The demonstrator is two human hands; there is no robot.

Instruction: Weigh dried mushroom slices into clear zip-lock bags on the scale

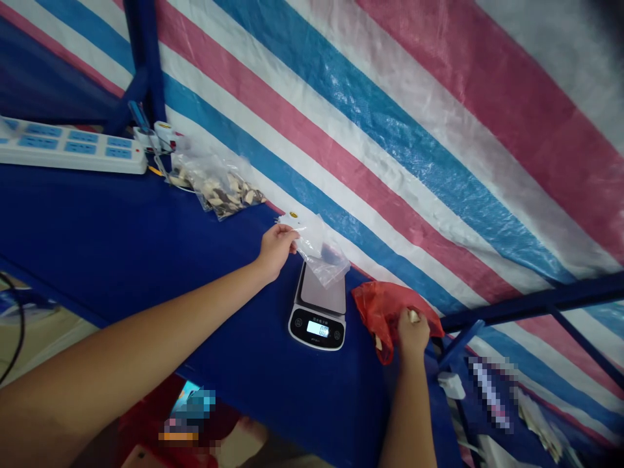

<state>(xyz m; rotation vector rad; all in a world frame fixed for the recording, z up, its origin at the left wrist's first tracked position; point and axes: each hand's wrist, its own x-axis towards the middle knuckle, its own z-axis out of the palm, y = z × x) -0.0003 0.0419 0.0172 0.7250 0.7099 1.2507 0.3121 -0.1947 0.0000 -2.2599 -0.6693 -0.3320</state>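
My left hand point(280, 249) pinches the edge of a clear plastic bag point(324, 257), which hangs over the back of a kitchen scale point(318, 312). The bag looks nearly flat. Lit digits show on the scale's display, too small to read surely. To the right of the scale, my right hand point(414, 330) is closed at a red plastic bag point(377, 305), with a pale whitish piece showing between the fingers. Another pale piece peeks out at the red bag's lower left. What kind of pieces they are, I cannot tell.
Clear bags of pale and dark pieces point(227, 192) lie at the back left, by a white power strip point(73, 146) and plugs. The blue table point(97, 227) meets a striped tarp wall point(316, 117). A white adapter point(451, 385) sits at the right edge.
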